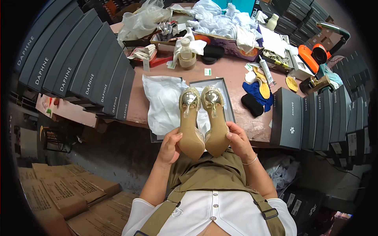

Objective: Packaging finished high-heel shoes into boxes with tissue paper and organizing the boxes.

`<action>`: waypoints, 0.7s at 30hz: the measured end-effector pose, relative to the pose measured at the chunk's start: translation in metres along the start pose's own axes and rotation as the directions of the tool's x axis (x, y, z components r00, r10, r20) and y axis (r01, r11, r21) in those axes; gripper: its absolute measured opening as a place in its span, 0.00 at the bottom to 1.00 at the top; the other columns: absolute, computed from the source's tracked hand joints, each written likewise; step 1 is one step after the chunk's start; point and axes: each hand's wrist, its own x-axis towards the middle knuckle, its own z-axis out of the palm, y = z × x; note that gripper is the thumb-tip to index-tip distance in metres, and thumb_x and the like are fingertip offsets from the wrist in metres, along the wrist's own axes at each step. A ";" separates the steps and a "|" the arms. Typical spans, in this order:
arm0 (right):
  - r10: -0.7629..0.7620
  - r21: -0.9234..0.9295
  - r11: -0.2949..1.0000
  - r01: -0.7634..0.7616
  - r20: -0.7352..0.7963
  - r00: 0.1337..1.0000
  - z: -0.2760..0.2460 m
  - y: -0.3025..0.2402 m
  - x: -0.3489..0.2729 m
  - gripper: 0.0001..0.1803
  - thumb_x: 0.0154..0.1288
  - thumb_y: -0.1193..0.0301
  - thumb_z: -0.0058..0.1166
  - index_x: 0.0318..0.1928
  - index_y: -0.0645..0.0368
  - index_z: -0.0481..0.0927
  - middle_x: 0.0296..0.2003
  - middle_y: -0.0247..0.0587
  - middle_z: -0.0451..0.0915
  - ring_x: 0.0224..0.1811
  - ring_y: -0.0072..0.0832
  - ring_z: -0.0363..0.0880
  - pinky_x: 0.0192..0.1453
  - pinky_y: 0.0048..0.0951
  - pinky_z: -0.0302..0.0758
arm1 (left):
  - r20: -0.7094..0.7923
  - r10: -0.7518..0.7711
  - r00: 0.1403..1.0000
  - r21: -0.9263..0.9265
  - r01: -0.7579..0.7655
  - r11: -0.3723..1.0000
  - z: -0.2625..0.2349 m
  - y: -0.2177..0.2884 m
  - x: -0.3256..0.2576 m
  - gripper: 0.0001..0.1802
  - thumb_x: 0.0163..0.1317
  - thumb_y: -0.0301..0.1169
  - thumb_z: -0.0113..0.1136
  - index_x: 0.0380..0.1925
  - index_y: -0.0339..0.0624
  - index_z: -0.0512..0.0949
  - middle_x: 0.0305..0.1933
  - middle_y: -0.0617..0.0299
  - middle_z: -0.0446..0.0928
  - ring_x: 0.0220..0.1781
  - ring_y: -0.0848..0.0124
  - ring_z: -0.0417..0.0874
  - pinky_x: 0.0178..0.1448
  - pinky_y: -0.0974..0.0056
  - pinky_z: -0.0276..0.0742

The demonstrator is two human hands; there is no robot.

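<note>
Left hand (170, 147) grips left shoe (190, 122), right hand (239, 141) grips right shoe (214, 120); soles up, side by side, above table (232, 74) edge. Open box (228, 88) with tissue (165, 102) beneath. Box stacks (315, 118) flank both sides.

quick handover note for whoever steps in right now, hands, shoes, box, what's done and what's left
Left hand: holds the left gold high-heeled shoe, sole up.
Right hand: holds the right gold high-heeled shoe, sole up, beside the first.
Both shoes are above the open grey shoe box on the table; white tissue paper spills out of the box to its left.
Done: the pair is in hand, soles showing.
Left: neither shoe lies in the box yet.
</note>
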 end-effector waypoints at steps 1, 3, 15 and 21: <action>-0.005 -0.020 1.000 0.005 0.010 1.000 0.000 -0.001 -0.002 0.20 0.65 0.72 0.49 0.56 0.67 0.70 0.47 0.36 0.77 0.49 0.20 0.73 0.57 0.25 0.67 | 0.017 0.009 1.000 0.039 -0.010 0.999 -0.002 0.000 0.000 0.24 0.62 0.36 0.49 0.52 0.27 0.71 0.46 0.58 0.78 0.45 0.73 0.78 0.52 0.68 0.72; -0.013 -0.062 0.998 0.015 0.033 0.999 0.001 -0.005 -0.010 0.20 0.65 0.73 0.50 0.56 0.67 0.69 0.48 0.36 0.76 0.51 0.20 0.73 0.60 0.26 0.66 | 0.051 0.028 0.998 0.114 -0.033 0.993 -0.009 -0.002 -0.004 0.26 0.60 0.36 0.52 0.52 0.25 0.71 0.47 0.54 0.78 0.47 0.69 0.80 0.54 0.65 0.74; -0.106 -0.187 0.974 0.132 0.143 0.984 0.002 -0.017 -0.026 0.20 0.62 0.74 0.54 0.54 0.68 0.72 0.50 0.39 0.75 0.56 0.26 0.70 0.63 0.30 0.63 | 0.184 0.019 0.983 0.477 -0.106 0.873 -0.011 0.014 -0.016 0.28 0.58 0.38 0.56 0.52 0.24 0.73 0.46 0.57 0.80 0.47 0.75 0.78 0.54 0.69 0.72; -0.123 -0.282 0.946 0.160 0.146 0.982 0.001 -0.018 -0.020 0.21 0.58 0.74 0.58 0.53 0.66 0.72 0.47 0.38 0.76 0.55 0.26 0.71 0.62 0.30 0.64 | 0.146 0.070 0.987 0.327 -0.115 0.938 0.009 0.022 -0.018 0.20 0.55 0.27 0.58 0.48 0.29 0.76 0.44 0.62 0.78 0.44 0.78 0.74 0.50 0.70 0.69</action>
